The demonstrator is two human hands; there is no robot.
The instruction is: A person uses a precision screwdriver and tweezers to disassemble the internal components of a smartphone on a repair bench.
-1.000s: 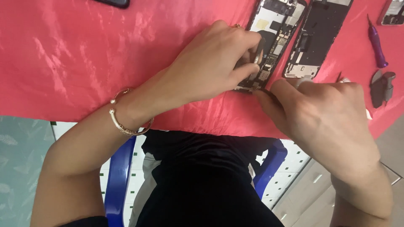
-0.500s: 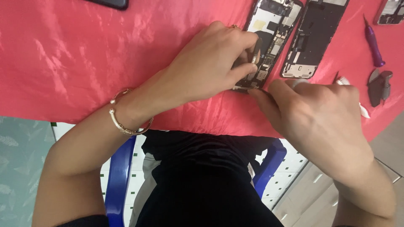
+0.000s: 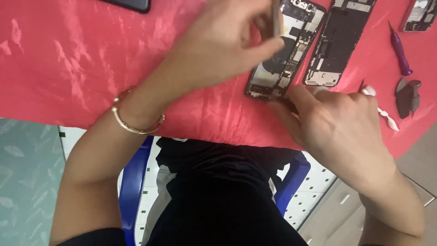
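Lying on the red satin cloth (image 3: 68,59) that covers the table, the opened phone body (image 3: 284,54) shows its circuit boards and dark battery area face up, its lower end near the table's front edge. Left hand (image 3: 223,43) is raised over the upper half of this phone, fingers curled and pinching a thin, pale, flat piece (image 3: 276,18) held nearly upright between thumb and forefinger (the piece is blurred, so its kind cannot be told). A gold bangle (image 3: 134,125) sits on the left wrist. Right hand (image 3: 339,125) rests low at the phone's bottom corner, fingers closed together with the tips pressed at that corner; a slim dark tool appears to run under the fingertips, but whether the hand truly grips it cannot be told. Just beside the opened phone, to its right, lies a second phone part (image 3: 339,43), a dark frame or screen back, parallel to the first and apart from both hands. Further right on the cloth are a purple-handled screwdriver (image 3: 400,52), a dark grey wedge-shaped tool (image 3: 407,98) and a white twisted item (image 3: 384,116) close to the right hand's knuckles. A third device (image 3: 421,16) is cut by the upper right frame edge, and a dark phone (image 3: 129,4) by the upper edge at left. Below the table edge show dark clothing and a blue chair (image 3: 134,182).
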